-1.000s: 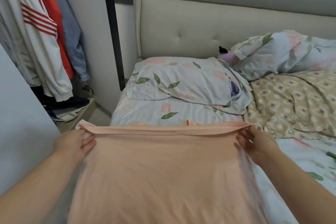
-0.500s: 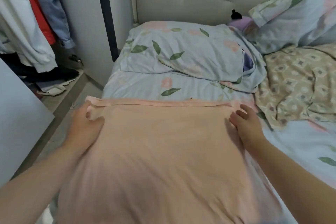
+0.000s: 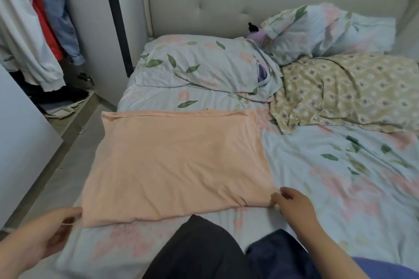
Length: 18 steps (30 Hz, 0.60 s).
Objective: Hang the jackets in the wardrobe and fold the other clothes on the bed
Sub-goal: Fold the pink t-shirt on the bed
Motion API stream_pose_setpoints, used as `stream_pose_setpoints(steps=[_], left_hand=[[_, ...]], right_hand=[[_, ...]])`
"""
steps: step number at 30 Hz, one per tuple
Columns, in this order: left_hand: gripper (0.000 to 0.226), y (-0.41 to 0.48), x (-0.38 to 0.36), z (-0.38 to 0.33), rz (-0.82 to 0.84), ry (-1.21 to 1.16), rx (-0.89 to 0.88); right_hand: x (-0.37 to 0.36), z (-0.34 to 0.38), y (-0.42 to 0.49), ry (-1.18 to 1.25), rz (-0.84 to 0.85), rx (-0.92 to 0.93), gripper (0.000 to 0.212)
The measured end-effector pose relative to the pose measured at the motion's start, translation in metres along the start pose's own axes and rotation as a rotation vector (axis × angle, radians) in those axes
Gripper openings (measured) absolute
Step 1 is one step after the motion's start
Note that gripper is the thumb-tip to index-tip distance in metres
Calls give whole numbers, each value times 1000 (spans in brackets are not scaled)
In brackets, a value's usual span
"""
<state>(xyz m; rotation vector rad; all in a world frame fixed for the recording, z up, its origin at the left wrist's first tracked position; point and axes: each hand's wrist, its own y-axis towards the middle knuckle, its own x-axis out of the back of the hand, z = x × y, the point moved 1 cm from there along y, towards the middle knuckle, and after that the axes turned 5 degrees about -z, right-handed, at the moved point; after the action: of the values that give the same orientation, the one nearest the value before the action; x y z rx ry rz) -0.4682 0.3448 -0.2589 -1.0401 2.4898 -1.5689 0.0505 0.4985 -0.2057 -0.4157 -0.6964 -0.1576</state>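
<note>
A peach garment (image 3: 179,163) lies folded flat as a wide rectangle on the left part of the floral bed sheet (image 3: 340,176). My left hand (image 3: 43,238) pinches its near left corner with thumb and curled fingers. At the near right corner, the curled fingertips of my right hand (image 3: 292,204) pinch the fabric. A black garment (image 3: 199,253) and a navy one (image 3: 278,253) lie at the near edge of the bed. Jackets (image 3: 29,29) in white with red stripes, red and blue hang in the open wardrobe at the left.
Two floral pillows (image 3: 204,65) and a beige patterned blanket (image 3: 344,90) fill the head of the bed below the padded headboard (image 3: 204,2). A white wardrobe door (image 3: 20,133) stands at the left, with a strip of floor (image 3: 68,165) between it and the bed.
My hands let go of the garment's far edge and drew back to its near corners. The garment now lies flat, and the dark clothes at the near edge have come into view.
</note>
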Motion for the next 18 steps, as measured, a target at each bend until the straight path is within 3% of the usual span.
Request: stream_pose_setpoints(steps=[3,6,11,15,18], left_hand=[[29,-22,-3,-1,71,-129,9],[19,-47,-13,0,108,-269,-66],[54,-60,-22,1,89,-362,-207],[59,-59,-12,-2,151,-380,-210],[30,-55,-9,-2,170,-346,-216]], right_hand=[[-3,5,-8,297,189,-105,12],[-7,8,-11,458,153,-148,13],[-4,12,-7,442,235,-173,12],[-7,3,1,453,251,-202,11],[-13,-4,-1,624,230,-229,13]])
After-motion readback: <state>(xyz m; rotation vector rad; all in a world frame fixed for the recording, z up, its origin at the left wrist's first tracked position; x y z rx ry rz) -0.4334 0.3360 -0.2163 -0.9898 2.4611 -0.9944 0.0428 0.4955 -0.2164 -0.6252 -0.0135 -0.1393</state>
